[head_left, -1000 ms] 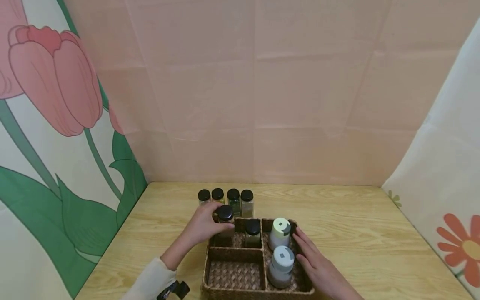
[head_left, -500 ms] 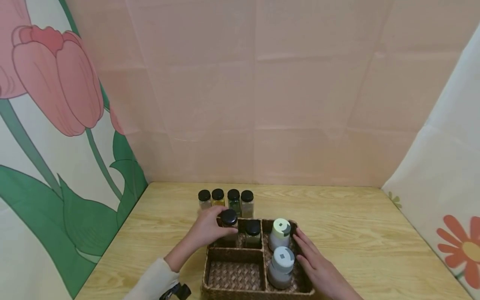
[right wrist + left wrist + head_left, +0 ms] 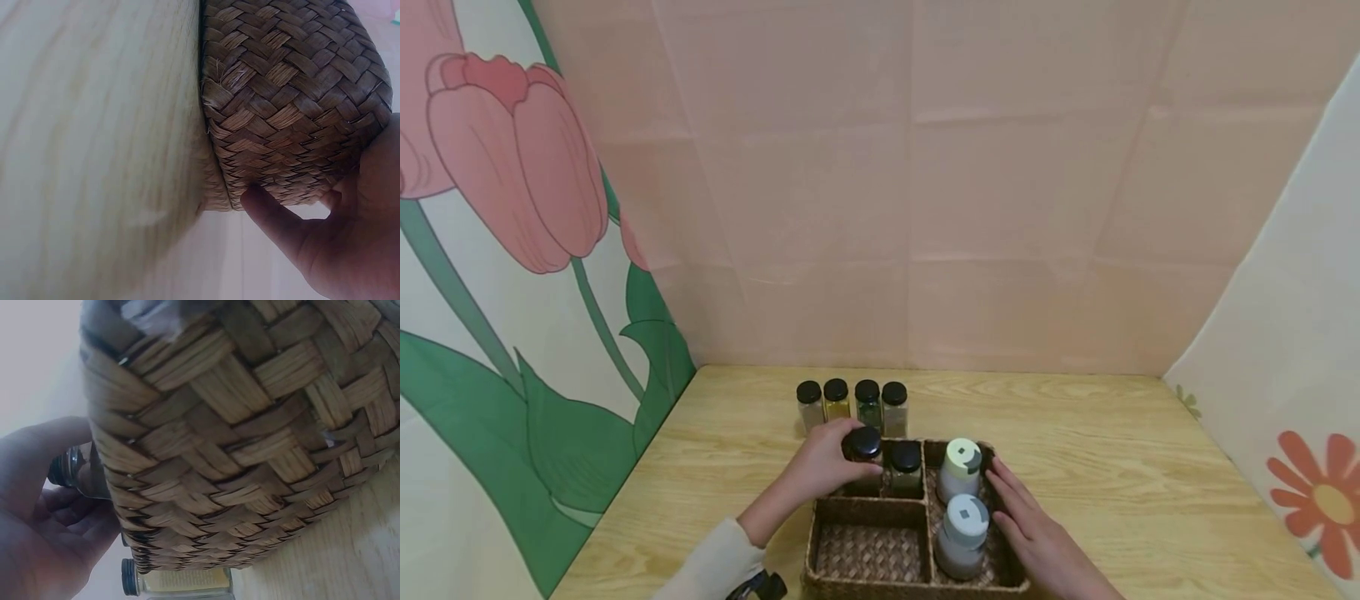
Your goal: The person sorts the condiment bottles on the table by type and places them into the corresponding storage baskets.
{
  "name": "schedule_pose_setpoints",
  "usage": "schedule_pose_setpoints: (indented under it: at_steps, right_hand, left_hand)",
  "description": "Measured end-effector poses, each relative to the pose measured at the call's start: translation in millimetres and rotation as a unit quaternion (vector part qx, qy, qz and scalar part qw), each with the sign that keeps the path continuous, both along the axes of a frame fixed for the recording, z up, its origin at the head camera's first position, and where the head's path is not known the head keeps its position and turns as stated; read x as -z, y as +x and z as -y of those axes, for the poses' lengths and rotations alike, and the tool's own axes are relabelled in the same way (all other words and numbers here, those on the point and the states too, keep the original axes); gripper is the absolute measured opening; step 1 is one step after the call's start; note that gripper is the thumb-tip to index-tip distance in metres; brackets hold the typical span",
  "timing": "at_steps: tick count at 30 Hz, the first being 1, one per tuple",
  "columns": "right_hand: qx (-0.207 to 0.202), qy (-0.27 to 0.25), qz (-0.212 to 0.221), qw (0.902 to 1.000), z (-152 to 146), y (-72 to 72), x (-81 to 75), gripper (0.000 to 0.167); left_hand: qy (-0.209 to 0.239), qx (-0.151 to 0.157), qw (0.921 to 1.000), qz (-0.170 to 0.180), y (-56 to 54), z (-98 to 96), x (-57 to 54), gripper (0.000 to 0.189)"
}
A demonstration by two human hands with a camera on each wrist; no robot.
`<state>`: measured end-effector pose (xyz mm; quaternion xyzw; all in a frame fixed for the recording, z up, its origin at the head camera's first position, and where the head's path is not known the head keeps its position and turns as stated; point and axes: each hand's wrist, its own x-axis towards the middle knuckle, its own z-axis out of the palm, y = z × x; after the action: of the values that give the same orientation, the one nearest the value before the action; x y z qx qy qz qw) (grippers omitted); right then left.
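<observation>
My left hand [image 3: 822,463] pinches a small black-lidded spice jar [image 3: 866,445] between thumb and fingers in the back left compartment of a woven basket [image 3: 871,501]. Beside it, in the same compartment, stands another black-lidded spice jar [image 3: 906,458]. In the left wrist view the held jar's lid and neck show between the fingers, while the basket wall [image 3: 244,431] hides its body. Against the basket's right side rests my right hand [image 3: 1036,533], its fingers fairly straight. The right wrist view has its thumb [image 3: 275,215] touching the woven outer wall [image 3: 287,106].
Several black-lidded spice jars [image 3: 867,407] stand in a row behind the basket. Two shakers, one with a yellowish cap [image 3: 962,460] and one with a pale cap [image 3: 966,521], occupy the right compartment. A pink cloth [image 3: 910,208] rises behind the wooden table [image 3: 1112,450].
My left hand has brought the held jar rightward and lower into the back left compartment, closer to the jar there. The right hand has stayed against the basket.
</observation>
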<state>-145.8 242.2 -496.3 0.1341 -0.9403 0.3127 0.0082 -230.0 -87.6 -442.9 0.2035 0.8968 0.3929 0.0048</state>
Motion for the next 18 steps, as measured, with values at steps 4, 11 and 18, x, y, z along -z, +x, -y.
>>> schedule_pose_setpoints:
  at_steps: [4,11,18]
  right_hand:
    - [0.000,0.000,0.002,1.0000,0.2,0.7,-0.2,0.055]
    - [0.000,-0.002,0.002,1.0000,0.7,1.8,-0.9,0.056]
    - [0.001,0.005,0.011,0.9999,0.2,1.0,-2.0,0.055]
  left_hand:
    - [0.002,0.002,0.9999,0.014,0.1,-0.8,1.8,0.058]
    - [0.001,0.008,0.9998,0.016,-0.3,-0.9,6.1,0.058]
    - [-0.004,0.008,0.9997,0.022,-3.1,-3.0,9.3,0.061]
